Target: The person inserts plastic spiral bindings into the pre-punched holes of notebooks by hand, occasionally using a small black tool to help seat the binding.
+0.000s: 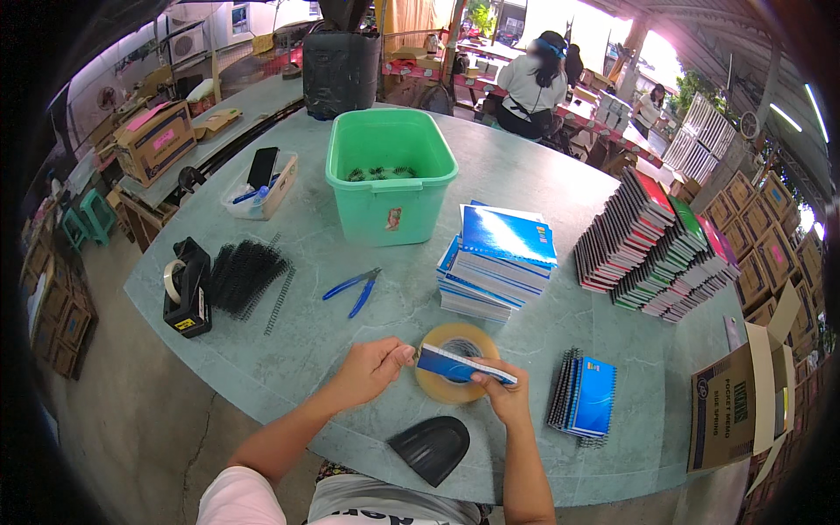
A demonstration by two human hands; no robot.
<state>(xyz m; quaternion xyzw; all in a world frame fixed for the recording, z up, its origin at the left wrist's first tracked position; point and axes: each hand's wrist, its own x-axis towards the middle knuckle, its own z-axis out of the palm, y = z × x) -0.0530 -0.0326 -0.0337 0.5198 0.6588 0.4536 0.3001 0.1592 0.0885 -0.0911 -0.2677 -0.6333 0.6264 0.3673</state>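
Lower centre of frame: I see both hands on one small blue notebook (464, 365), held flat just above the table (332, 262). Left hand (372, 369) closed on its left end, fingers curled, thumb on top. Right hand (500, 394) pinches the right end from below, fingers closed on the cover edge. Notebook sits directly over a roll of clear tape (453, 363) lying flat on the table; can't tell if they touch.

Around it:
- black scoop-shaped plastic piece (431, 446) near the bottom edge, just below the hands
- small stack of spiral-bound blue notebooks (586, 398) right of the right hand
- taller stack of blue notebooks (499, 262) centre frame, above the hands
- blue-handled pliers (353, 290) left of that stack
- green tub (391, 175) upper centre, dark coils in the bottom
- pile of black spiral coils (245, 273) and black tape dispenser (188, 289) at left
- long slanted rows of notebooks (656, 249) at right
- open cardboard box (744, 394) at the lower right
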